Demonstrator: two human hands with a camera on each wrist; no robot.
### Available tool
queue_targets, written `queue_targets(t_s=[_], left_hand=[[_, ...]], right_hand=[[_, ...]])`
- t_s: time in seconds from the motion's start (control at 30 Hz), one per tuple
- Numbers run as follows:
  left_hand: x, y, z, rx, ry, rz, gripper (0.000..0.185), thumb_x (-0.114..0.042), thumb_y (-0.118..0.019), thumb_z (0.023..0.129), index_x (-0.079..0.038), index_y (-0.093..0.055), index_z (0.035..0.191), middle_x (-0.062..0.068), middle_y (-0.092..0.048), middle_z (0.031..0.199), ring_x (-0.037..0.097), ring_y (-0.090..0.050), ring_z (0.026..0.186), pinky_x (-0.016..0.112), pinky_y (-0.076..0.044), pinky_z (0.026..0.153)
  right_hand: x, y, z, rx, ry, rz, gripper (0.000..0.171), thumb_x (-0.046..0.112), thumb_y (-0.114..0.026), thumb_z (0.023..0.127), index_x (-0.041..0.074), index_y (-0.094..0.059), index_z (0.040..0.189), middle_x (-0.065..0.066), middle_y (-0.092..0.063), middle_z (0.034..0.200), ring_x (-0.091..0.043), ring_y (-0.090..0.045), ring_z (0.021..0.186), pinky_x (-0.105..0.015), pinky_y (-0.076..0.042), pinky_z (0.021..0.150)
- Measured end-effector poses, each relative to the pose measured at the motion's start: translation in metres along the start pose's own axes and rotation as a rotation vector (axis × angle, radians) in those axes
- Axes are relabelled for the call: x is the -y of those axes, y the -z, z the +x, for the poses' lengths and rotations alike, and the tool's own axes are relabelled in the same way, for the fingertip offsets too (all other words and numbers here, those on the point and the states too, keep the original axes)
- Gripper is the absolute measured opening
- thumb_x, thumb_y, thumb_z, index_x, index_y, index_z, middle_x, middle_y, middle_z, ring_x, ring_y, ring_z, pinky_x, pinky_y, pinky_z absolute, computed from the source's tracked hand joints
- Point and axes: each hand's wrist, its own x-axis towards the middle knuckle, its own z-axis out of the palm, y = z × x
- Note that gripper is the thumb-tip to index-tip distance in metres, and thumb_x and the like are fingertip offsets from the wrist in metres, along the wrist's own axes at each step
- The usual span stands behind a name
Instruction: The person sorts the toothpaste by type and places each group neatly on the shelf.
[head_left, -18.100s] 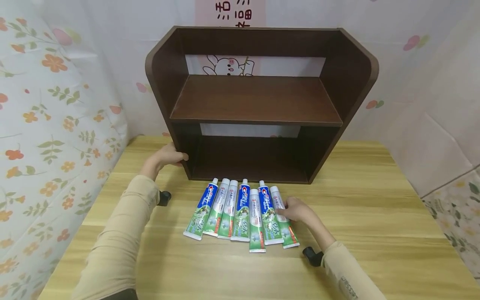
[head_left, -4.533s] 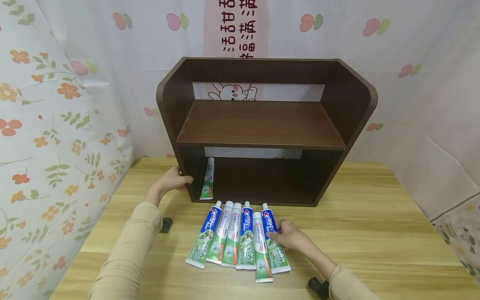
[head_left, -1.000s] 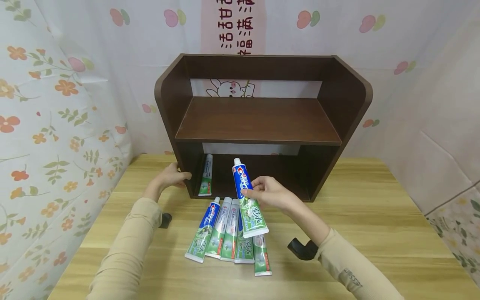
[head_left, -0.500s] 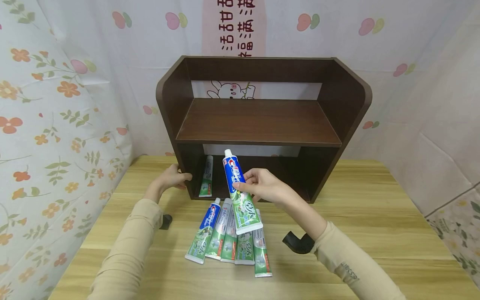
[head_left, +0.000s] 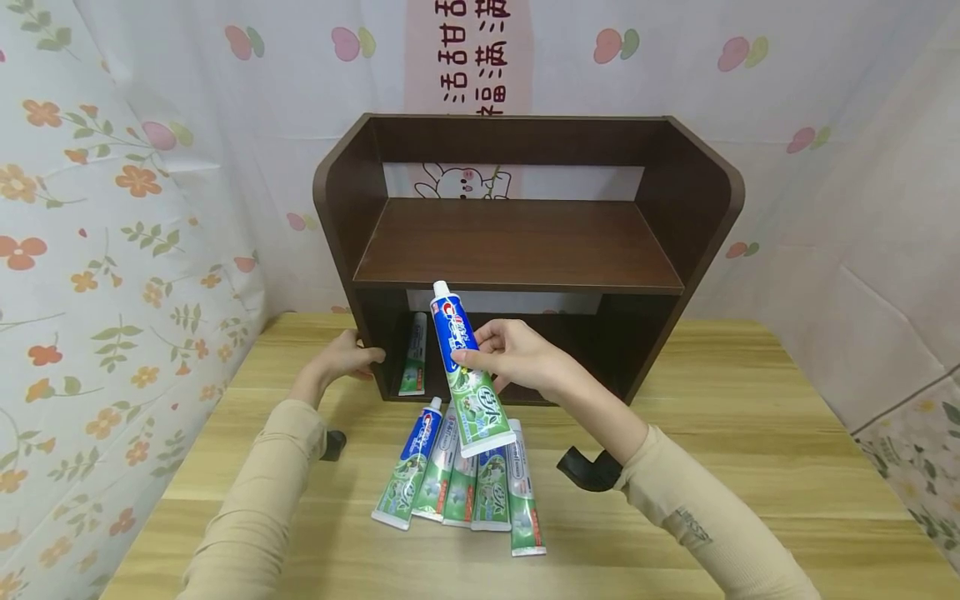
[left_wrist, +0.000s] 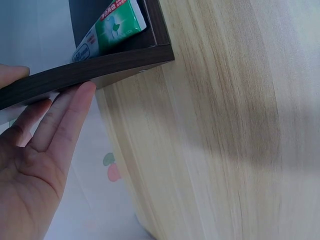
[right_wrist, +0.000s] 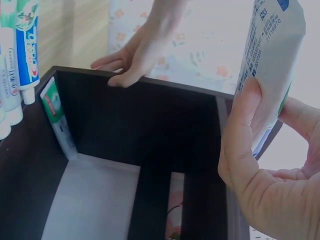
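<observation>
Toothpaste tube, cap up, tilted, pinched mid-body by the right hand above the counter, before the shelf unit's lower compartment. Left hand, fingers straight, rests on the unit's left wall. Another tube leans inside; five tubes lie below.

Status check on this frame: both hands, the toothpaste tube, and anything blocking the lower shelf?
Left hand steadies shelf unit. Right hand grips raised toothpaste tube, cap up. Lower compartment holds one tube far left; rest looks open.
</observation>
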Motion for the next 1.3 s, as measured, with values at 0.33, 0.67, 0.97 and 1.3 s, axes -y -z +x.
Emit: queue_targets(t_s=[0.33,0.67,0.97,1.3], left_hand=[[0.000,0.000,0.001,-0.009,-0.006,-0.011,0.057,-0.016,-0.049,0.086,0.015,-0.029,0.130,0.032,-0.046,0.123,0.034,-0.058,0.101,0.041,-0.054,0.085],[0.000,0.002,0.000,-0.017,-0.012,-0.002,0.060,-0.016,-0.049,0.086,0.015,-0.027,0.131,0.032,-0.044,0.124,0.034,-0.057,0.102,0.038,-0.055,0.083],[0.004,0.002,0.000,-0.017,0.007,-0.009,0.059,-0.016,-0.050,0.086,0.013,-0.027,0.132,0.032,-0.042,0.126,0.031,-0.059,0.097,0.039,-0.055,0.083],[0.001,0.001,0.002,-0.014,0.023,-0.015,0.065,-0.016,-0.050,0.086,0.014,-0.021,0.136,0.034,-0.041,0.128,0.034,-0.061,0.095,0.037,-0.055,0.083]], right_hand=[[0.016,0.004,0.014,-0.023,-0.014,-0.022,0.043,0.027,-0.062,0.086,-0.003,-0.049,0.114,-0.016,-0.061,0.098,-0.019,-0.063,0.076,-0.028,-0.058,0.064],[0.035,0.016,0.034,-0.107,-0.012,-0.036,0.047,0.030,-0.061,0.086,-0.003,-0.049,0.117,-0.017,-0.062,0.104,-0.023,-0.066,0.081,-0.029,-0.058,0.068],[0.050,0.024,0.053,-0.130,-0.047,-0.016,0.042,0.030,-0.061,0.086,-0.003,-0.053,0.113,-0.017,-0.065,0.102,-0.021,-0.067,0.077,-0.023,-0.056,0.060],[0.062,0.030,0.065,-0.152,-0.045,0.002,0.042,0.030,-0.061,0.086,-0.002,-0.053,0.114,-0.016,-0.065,0.102,-0.017,-0.064,0.072,-0.031,-0.057,0.070]])
